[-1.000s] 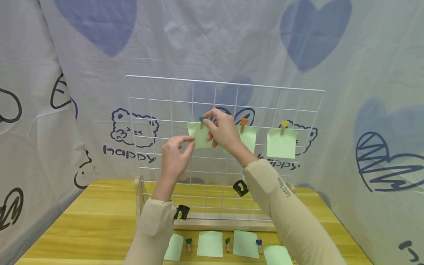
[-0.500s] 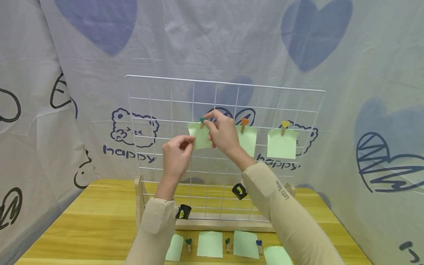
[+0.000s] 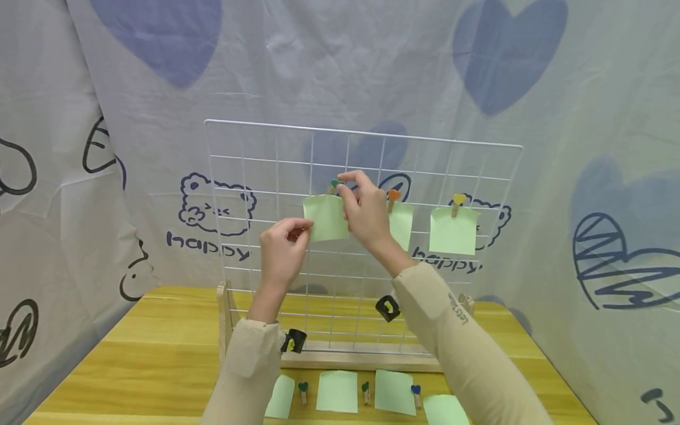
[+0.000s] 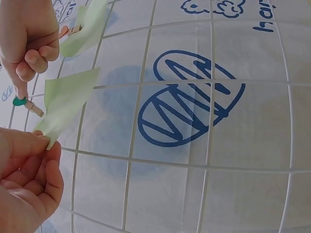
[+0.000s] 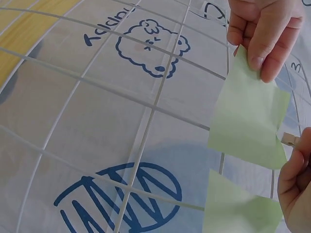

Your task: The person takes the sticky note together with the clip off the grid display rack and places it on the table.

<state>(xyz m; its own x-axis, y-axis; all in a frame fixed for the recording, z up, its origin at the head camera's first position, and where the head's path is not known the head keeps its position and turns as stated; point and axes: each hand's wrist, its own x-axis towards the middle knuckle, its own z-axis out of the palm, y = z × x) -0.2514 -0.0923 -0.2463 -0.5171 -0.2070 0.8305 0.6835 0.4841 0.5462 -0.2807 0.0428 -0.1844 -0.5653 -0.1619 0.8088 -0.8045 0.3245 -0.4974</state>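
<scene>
A pale green paper note (image 3: pixel 325 218) stands against the white wire grid (image 3: pixel 276 159). My left hand (image 3: pixel 283 251) pinches its left edge between thumb and fingertips, as the left wrist view also shows. At the note's top edge, my right hand (image 3: pixel 366 212) pinches a small wooden clothespin (image 4: pixel 35 108) with a green heart. The clothespin tilts, its tip at the paper's edge; whether it bites the paper or wire I cannot tell. Right of this, an orange-heart clothespin (image 3: pixel 394 196) and a yellow-heart clothespin (image 3: pixel 458 201) each hold a green note on the grid.
On the wooden table (image 3: pixel 133 354), in front of the grid's wooden base (image 3: pixel 361 361), lie several green notes (image 3: pixel 337 392). Between them are two green-heart clothespins (image 3: pixel 303 391) and a blue-heart clothespin (image 3: pixel 417 394). A printed cloth (image 3: pixel 329 71) hangs behind the grid.
My right hand has shifted slightly right and up with the green-heart clothespin, which now tilts and sits higher on the note's top edge. My left hand keeps its pinch on the note.
</scene>
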